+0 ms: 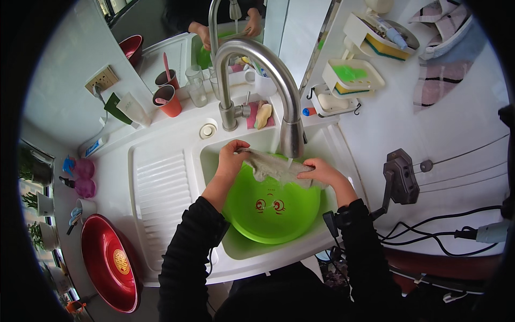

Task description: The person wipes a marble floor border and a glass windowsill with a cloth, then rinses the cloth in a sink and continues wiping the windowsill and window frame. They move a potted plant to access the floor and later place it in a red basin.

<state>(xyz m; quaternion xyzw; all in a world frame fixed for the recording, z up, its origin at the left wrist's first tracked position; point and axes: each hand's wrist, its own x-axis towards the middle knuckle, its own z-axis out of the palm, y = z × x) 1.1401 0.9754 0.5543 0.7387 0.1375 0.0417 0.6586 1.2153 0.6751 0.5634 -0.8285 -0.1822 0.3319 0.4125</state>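
Note:
A wet grey cloth (270, 166) is stretched between my two hands beneath the faucet. My left hand (231, 159) pinches its left end, and my right hand (322, 173) grips the right end. Water runs from the pull-down head of the steel faucet (291, 139) onto the cloth. Below it, a green plastic basin (273, 225) with a printed cartoon face stands in the white sink (237, 251). Some water lies in the basin's bottom.
Left of the sink is a ribbed drainboard (163, 201), with a red metal basin (108, 261) leaning beyond it. Cups, glasses (197, 93) and tubes line the back ledge. Soap racks (354, 78) hang on the right wall, above a hand crank (398, 177) and black cables (426, 235).

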